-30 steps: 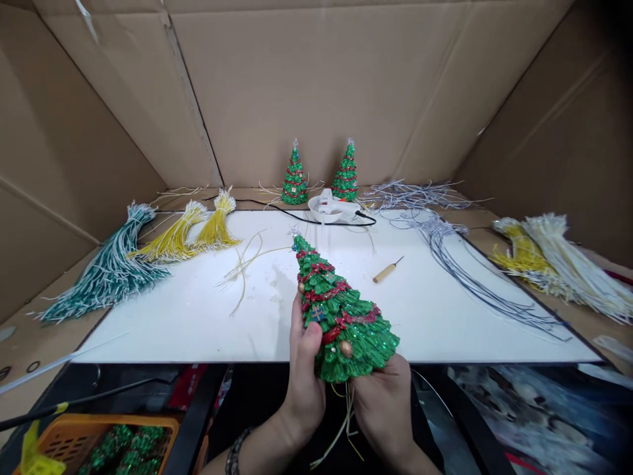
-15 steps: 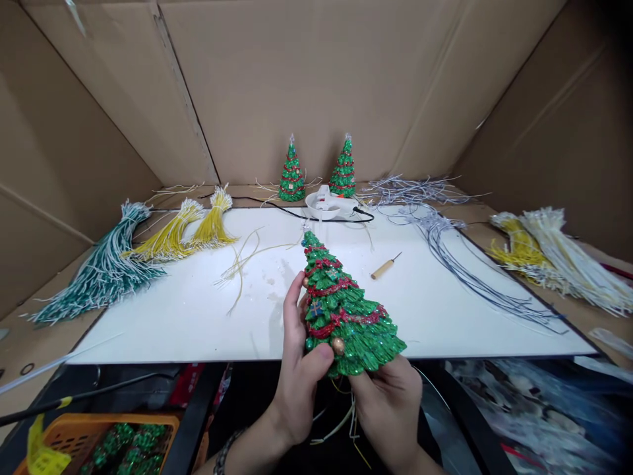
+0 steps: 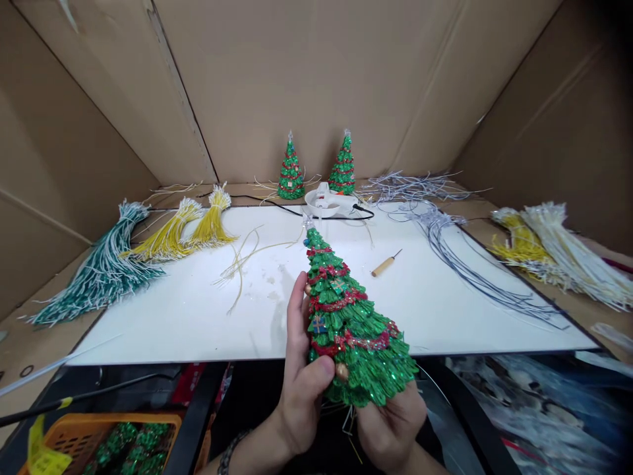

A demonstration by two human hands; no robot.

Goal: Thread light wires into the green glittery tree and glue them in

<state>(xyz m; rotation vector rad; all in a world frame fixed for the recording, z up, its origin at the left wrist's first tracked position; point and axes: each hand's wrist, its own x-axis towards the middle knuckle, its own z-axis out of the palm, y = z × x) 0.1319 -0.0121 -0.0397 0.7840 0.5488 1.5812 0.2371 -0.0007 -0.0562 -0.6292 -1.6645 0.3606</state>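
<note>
A green glittery Christmas tree figurine (image 3: 366,340) with red garlands, gold balls and a clear tip leans in front of me, its top pointing away and to the left. My left hand (image 3: 304,379) is closed around its left side, thumb pressed near the bottom edge by a gold ball. At the base, my right hand (image 3: 393,425) grips from below; its fingertips are hidden under the tree. Thin pale wires (image 3: 350,425) hang from the underside between my hands.
On the white board (image 3: 198,316) lie an awl (image 3: 386,264), loose yellowish wires (image 3: 241,264) and grey wires (image 3: 459,264). Behind are a glue gun (image 3: 336,198) in a white bowl and two small trees (image 3: 291,173). Wire bundles (image 3: 106,264) flank the board; an orange basket (image 3: 64,432) sits lower left.
The tree's base has come down and slightly right, tilting more toward me. My right hand has moved a little lower with it, and less of the hanging wires shows.
</note>
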